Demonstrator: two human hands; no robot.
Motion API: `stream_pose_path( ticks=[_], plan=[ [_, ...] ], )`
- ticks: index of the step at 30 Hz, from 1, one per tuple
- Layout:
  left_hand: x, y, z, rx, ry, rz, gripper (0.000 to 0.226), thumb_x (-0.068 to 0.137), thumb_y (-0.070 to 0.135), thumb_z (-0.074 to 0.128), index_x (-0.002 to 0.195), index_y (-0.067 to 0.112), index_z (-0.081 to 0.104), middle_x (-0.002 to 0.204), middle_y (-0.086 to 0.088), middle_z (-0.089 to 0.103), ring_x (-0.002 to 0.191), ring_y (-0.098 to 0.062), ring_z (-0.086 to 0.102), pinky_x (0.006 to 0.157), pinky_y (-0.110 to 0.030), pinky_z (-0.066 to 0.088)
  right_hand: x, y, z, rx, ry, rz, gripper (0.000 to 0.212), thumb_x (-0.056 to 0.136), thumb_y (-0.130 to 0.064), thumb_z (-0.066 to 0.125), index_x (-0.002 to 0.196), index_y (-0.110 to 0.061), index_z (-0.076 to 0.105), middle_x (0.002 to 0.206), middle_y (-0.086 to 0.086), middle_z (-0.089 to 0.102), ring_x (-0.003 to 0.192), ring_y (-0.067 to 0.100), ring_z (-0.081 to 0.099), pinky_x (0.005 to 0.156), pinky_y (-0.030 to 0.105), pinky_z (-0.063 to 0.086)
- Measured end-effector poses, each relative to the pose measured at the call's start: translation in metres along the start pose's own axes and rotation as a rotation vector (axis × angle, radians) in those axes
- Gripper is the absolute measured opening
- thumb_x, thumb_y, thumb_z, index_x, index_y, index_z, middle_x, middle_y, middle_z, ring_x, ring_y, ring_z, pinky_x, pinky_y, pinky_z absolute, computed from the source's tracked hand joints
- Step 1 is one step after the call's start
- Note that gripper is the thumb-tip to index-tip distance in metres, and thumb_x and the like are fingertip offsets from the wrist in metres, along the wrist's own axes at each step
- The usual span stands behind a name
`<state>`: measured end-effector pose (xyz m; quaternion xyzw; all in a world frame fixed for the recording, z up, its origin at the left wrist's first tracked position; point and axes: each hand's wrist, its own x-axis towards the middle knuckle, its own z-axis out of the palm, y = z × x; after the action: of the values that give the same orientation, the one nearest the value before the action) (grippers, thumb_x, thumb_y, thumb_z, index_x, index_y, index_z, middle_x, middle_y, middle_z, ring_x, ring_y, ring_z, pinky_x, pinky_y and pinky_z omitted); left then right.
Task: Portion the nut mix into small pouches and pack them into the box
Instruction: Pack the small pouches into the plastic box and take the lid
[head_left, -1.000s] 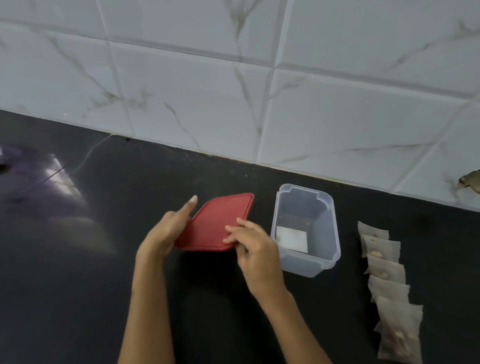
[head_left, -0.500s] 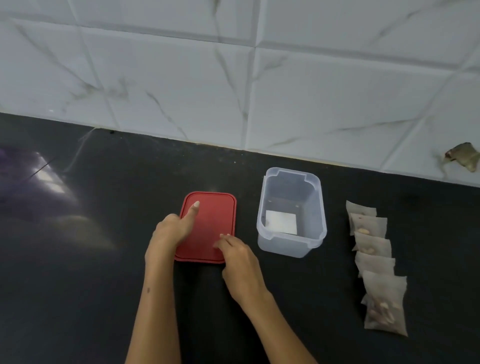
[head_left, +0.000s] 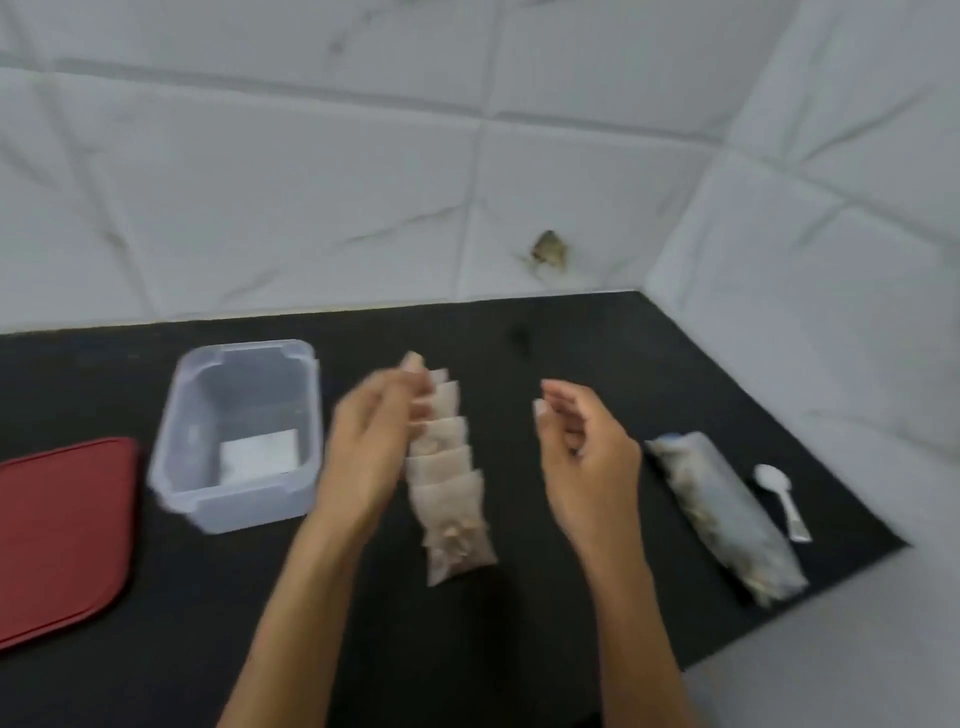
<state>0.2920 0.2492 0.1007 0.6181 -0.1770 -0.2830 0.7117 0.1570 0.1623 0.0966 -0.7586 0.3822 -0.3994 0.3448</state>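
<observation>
Both hands, left (head_left: 371, 447) and right (head_left: 584, 447), hover loosely curled and hold nothing, flanking overlapping translucent pouches (head_left: 449, 478) at centre. A clear rectangular box (head_left: 182, 457) sits left, beside a flat red lid (head_left: 57, 535).

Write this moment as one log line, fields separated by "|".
lid off, left of box | pouches in row, unpacked | left hand at row | right hand empty

Counted on the black bench (head_left: 519, 649):
- 1 clear plastic box (head_left: 176, 467), lid off.
- 1 red lid (head_left: 57, 535).
- About 6 small overlapping pouches (head_left: 447, 499); exact count blurred.
- 1 large nut-mix bag (head_left: 727, 519).
- 1 white spoon (head_left: 782, 496).
- 2 hands: left hand (head_left: 369, 441), right hand (head_left: 587, 457).
</observation>
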Motion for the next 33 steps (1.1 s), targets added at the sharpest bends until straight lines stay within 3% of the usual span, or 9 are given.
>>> stream_pose_path(
  ticks=[4, 7, 10, 14, 18, 20, 23, 27, 33],
  plan=[
    [-0.029, -0.059, 0.133, -0.023, -0.329, -0.343, 0.024, 0.096, 0.031, 0.054, 0.084, 0.013, 0.064, 0.084, -0.004, 0.066, 0.074, -0.015, 0.060, 0.064, -0.025, 0.049, 0.011, 0.088, -0.104, -0.205, 0.188, 0.352, 0.024, 0.094, -0.022, 0.053, 0.115, -0.014, 0.062, 0.104, 0.003, 0.065, 0.101, 0.021, 0.061, 0.087, 0.026, 0.040],
    [-0.050, -0.094, 0.207, 0.067, -0.432, -0.473, 0.024, 0.096, 0.030, 0.056, 0.077, 0.016, 0.056, 0.079, -0.003, 0.057, 0.076, -0.017, 0.055, 0.068, -0.028, 0.049, 0.014, 0.148, -0.161, -0.394, 0.164, 0.567, 0.029, 0.095, -0.023, 0.049, 0.121, -0.012, 0.059, 0.120, 0.011, 0.062, 0.114, 0.030, 0.054, 0.093, 0.033, 0.039],
    [-0.058, -0.125, 0.261, 0.187, -0.385, -0.557, 0.028, 0.095, 0.033, 0.056, 0.073, 0.017, 0.049, 0.076, -0.002, 0.053, 0.069, -0.015, 0.052, 0.070, -0.032, 0.048, 0.022, 0.190, -0.184, -0.467, 0.024, 0.634, 0.026, 0.096, -0.024, 0.048, 0.114, -0.010, 0.061, 0.115, 0.013, 0.063, 0.109, 0.030, 0.057, 0.086, 0.033, 0.042],
    [-0.060, -0.151, 0.294, 0.204, -0.241, -0.614, 0.027, 0.091, 0.029, 0.062, 0.098, 0.007, 0.048, 0.094, -0.004, 0.059, 0.078, -0.012, 0.057, 0.074, -0.034, 0.054, 0.035, 0.222, -0.184, -0.497, -0.036, 0.592, 0.019, 0.095, -0.030, 0.047, 0.103, -0.015, 0.057, 0.104, 0.005, 0.059, 0.093, 0.020, 0.056, 0.075, 0.029, 0.042],
    [-0.056, -0.161, 0.299, 0.271, -0.155, -0.581, 0.022, 0.086, 0.025, 0.065, 0.096, 0.014, 0.048, 0.089, -0.003, 0.058, 0.079, -0.013, 0.059, 0.073, -0.032, 0.055, 0.049, 0.231, -0.181, -0.466, -0.111, 0.702, 0.024, 0.093, -0.034, 0.047, 0.098, -0.012, 0.056, 0.093, 0.003, 0.058, 0.082, 0.016, 0.054, 0.065, 0.029, 0.038],
    [-0.054, -0.161, 0.298, 0.283, -0.160, -0.568, 0.013, 0.082, 0.021, 0.064, 0.078, 0.011, 0.056, 0.082, -0.009, 0.064, 0.075, -0.019, 0.064, 0.062, -0.030, 0.052, 0.062, 0.230, -0.178, -0.347, -0.176, 0.856, 0.022, 0.091, -0.029, 0.048, 0.094, -0.010, 0.058, 0.088, 0.006, 0.061, 0.080, 0.019, 0.058, 0.065, 0.030, 0.042],
    [-0.048, -0.162, 0.291, 0.245, -0.184, -0.540, 0.024, 0.081, 0.014, 0.060, 0.059, 0.012, 0.053, 0.066, -0.006, 0.059, 0.063, -0.017, 0.058, 0.056, -0.029, 0.047, 0.075, 0.220, -0.172, -0.260, -0.332, 0.963, 0.014, 0.092, -0.020, 0.051, 0.086, -0.010, 0.059, 0.081, 0.007, 0.059, 0.093, 0.025, 0.063, 0.066, 0.028, 0.044],
    [-0.035, -0.134, 0.260, 0.108, -0.121, -0.454, 0.009, 0.088, 0.016, 0.064, 0.097, 0.014, 0.062, 0.096, -0.006, 0.070, 0.090, -0.018, 0.068, 0.082, -0.036, 0.058, 0.077, 0.168, -0.161, 0.064, -0.304, 0.842, 0.020, 0.097, -0.016, 0.048, 0.084, -0.011, 0.062, 0.086, 0.011, 0.065, 0.080, 0.023, 0.064, 0.062, 0.032, 0.049],
    [-0.005, -0.044, 0.148, -0.010, 0.026, -0.176, 0.015, 0.092, 0.018, 0.061, 0.107, 0.014, 0.056, 0.094, -0.006, 0.070, 0.084, -0.019, 0.070, 0.073, -0.035, 0.060, 0.087, 0.065, -0.076, 0.402, -0.423, 0.621, 0.020, 0.097, -0.018, 0.049, 0.098, -0.009, 0.067, 0.091, 0.014, 0.072, 0.083, 0.027, 0.071, 0.075, 0.043, 0.057]
  ],
)
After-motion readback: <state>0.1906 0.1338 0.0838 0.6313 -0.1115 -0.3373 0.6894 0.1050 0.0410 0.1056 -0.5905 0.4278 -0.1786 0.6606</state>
